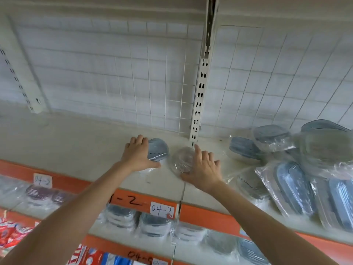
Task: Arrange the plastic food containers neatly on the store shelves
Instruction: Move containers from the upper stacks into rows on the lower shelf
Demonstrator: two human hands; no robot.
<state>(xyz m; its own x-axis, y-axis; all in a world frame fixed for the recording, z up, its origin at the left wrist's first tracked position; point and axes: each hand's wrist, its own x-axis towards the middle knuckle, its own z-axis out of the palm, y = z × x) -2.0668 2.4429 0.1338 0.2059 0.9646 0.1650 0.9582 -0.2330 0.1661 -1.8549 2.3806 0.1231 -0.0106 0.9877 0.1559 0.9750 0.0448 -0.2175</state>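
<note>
On the top white shelf (76,146) a wrapped set of plastic containers lies on its side. Its blue-lidded end (158,149) sits under my left hand (136,153), which grips it from the left. The clear end of the set (183,159) is touched by my right hand (202,169), fingers spread along its right side and thumb below it. A jumbled pile of larger blue-lidded containers in clear wrap (298,169) covers the right part of the shelf.
A slotted upright post (200,92) stands just behind my right hand, with white wire grid panels (114,73) as the back wall. Orange shelf edges carry labels reading 04-2 (162,209). Lower shelves hold more wrapped containers (154,224) and red packages (11,232).
</note>
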